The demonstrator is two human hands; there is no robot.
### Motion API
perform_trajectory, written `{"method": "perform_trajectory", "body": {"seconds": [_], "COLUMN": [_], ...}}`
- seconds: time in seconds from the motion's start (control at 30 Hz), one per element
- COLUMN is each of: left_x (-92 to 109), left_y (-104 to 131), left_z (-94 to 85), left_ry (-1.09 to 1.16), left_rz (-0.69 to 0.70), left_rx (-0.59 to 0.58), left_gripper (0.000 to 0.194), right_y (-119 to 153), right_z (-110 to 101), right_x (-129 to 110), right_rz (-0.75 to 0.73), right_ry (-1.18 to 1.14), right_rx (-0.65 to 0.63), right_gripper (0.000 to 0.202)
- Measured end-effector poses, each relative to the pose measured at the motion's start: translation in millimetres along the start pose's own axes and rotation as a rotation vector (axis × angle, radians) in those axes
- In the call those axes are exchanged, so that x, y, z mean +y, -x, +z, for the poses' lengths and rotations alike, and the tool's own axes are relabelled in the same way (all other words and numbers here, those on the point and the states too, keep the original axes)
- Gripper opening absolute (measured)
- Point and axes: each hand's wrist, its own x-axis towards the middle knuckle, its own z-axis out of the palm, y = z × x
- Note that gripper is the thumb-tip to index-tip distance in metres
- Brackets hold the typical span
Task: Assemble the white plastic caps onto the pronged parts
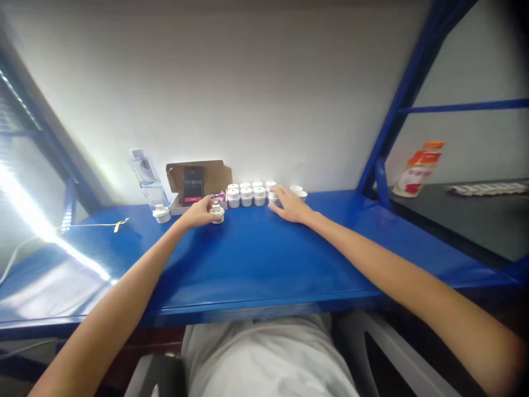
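Left hand (199, 214) pinches a white fitting (217, 215) at the blue table (264, 264). Right hand (292, 206), 3 o'clock of the left, is at the row-end fitting (271, 197); cannot tell if gripped. From left hand: fitting rows (246, 194), 2 o'clock; open carton (218, 172), 12; lone fitting (162, 215), 9.

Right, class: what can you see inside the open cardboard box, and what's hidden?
A dark, phone-like slab stands in the cardboard box, with something pink to its right. The left hand hides part of the front, and the box's floor cannot be seen.
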Motion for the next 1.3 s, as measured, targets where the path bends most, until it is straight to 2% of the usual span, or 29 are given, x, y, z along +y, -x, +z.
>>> {"method": "perform_trajectory", "body": {"seconds": [0.13, 0.23, 0.3, 0.4, 0.53, 0.63, 0.73, 0.8, 0.87, 0.93, 1.0, 1.07, 1.1, 1.2, 1.3], "left_x": [-5.3, -8.0, -11.4, -19.3, -30.2, -34.5, -31.9, -23.7, -8.4, 13.6, 38.6, 61.5, 70.7, 86.3, 89.3], "left_y": [-0.3, 4.3, 7.6, 10.9, 12.7, 12.9, 11.1, 9.3, 9.7, 14.6, 24.3, 36.1, 41.6, 52.4, 55.5], "left_z": [-14.1, -26.9, -35.2, -45.3, -53.1, -56.5, -56.5, -51.1, -38.7, -19.2, 4.5, 27.0, 36.1, 50.4, 49.6], "left_ry": [-0.382, -0.647, -0.732, -0.716, -0.561, -0.466, -0.434, -0.415, -0.366, -0.206, 0.009, 0.04, 0.024, -0.041, -0.094], "left_rz": [-0.039, -0.119, -0.17, -0.205, -0.174, -0.148, -0.106, -0.058, 0.023, 0.196, 0.389, 0.509, 0.545, 0.573, 0.619], "left_rx": [0.018, 0.111, 0.136, 0.166, 0.278, 0.331, 0.337, 0.342, 0.339, 0.287, 0.141, -0.013, -0.037, 0.009, 0.085], "left_gripper": [0.055, 0.055, 0.054, 0.048, 0.036, 0.038, 0.04, 0.04, 0.039, 0.039, 0.046, 0.052, 0.051, 0.039, 0.037], "right_y": [0.0, 0.0, 0.4, 1.6, 3.7, 5.6, 7.1, 7.3, 6.9, 6.5, 6.8, 8.4, 9.6, 14.2, 17.9], "right_z": [-4.5, -5.0, -4.4, -4.8, -9.1, -15.3, -23.2, -26.7, -26.3, -21.8, -15.0, -9.5, -8.0, -8.5, -11.9], "right_x": [-0.7, -4.6, -8.6, -14.6, -21.6, -26.4, -29.8, -31.5, -34.5, -41.3, -53.0, -67.7, -74.9, -90.3, -94.1], "right_rz": [0.067, 0.047, 0.038, 0.036, 0.063, 0.095, 0.114, 0.133, 0.168, 0.232, 0.311, 0.37, 0.386, 0.445, 0.505], "right_ry": [-0.046, -0.071, -0.098, -0.134, -0.144, -0.107, -0.006, 0.02, -0.077, -0.324, -0.669, -0.997, -1.119, -1.315, -1.353], "right_rx": [0.128, 0.076, 0.033, 0.01, -0.007, -0.043, -0.058, -0.053, -0.041, -0.032, -0.038, -0.077, -0.1, -0.179, -0.286], "right_gripper": [0.029, 0.023, 0.022, 0.023, 0.024, 0.027, 0.035, 0.038, 0.039, 0.042, 0.043, 0.042, 0.042, 0.04, 0.043]}}
